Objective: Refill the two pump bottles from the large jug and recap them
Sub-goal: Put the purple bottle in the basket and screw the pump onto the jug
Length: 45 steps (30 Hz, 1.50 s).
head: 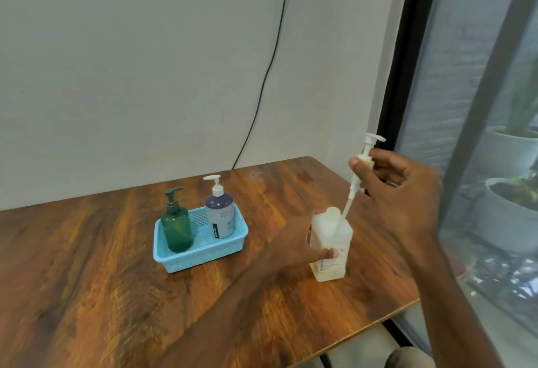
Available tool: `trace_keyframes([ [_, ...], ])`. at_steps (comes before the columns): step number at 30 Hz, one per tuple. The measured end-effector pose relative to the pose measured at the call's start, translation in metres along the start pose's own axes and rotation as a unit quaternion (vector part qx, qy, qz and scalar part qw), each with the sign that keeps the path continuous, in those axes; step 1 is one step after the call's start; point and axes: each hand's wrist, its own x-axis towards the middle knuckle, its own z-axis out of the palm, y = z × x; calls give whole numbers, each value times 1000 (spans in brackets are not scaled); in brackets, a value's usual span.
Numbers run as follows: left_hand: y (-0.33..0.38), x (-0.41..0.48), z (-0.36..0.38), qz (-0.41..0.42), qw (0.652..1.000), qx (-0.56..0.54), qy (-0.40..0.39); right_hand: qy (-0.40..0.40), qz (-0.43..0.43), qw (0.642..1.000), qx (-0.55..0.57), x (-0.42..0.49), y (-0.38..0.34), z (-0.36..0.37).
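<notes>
A pale translucent jug [332, 244] stands near the table's right edge. My left hand [297, 247] grips its left side. My right hand [398, 190] holds a white pump head [367, 153] lifted above the jug, its long dip tube [348, 207] slanting down to the jug's open neck. A green pump bottle [176, 226] with a dark pump and a grey-purple pump bottle [220, 212] with a white pump stand capped in a light blue basket [201, 255] at the table's middle.
The wooden table [116, 280] ends close on the right, beside a glass window [480, 105] with potted plants outside. A black cable [262, 85] runs down the wall behind the table.
</notes>
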Motion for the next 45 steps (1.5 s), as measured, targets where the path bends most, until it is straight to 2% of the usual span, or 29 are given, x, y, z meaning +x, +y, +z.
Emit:
trace_keyframes([
  [7,-33,-12,-8,-25,999,-15,39,23,-39,997,60,1,-23,9],
  [15,-55,-33,-23,-14,998,-18,59,-33,-88,993,71,8,-31,42],
  [21,-57,-35,-22,-4,998,-12,69,-138,-69,987,33,-6,5,62],
  [25,-59,-35,-21,4,997,-29,71,-201,-43,978,-44,-26,41,69],
  [29,-57,-37,-20,12,996,-44,76,-193,-55,976,-85,-45,67,68],
  [40,-62,-35,-16,24,994,-55,90,-180,-51,968,-167,-42,80,74],
  [43,-62,-36,-15,17,994,-62,90,-201,-14,964,-173,-47,85,80],
  [45,-63,-36,-15,18,994,-67,90,-210,-46,961,-176,-44,84,82],
])
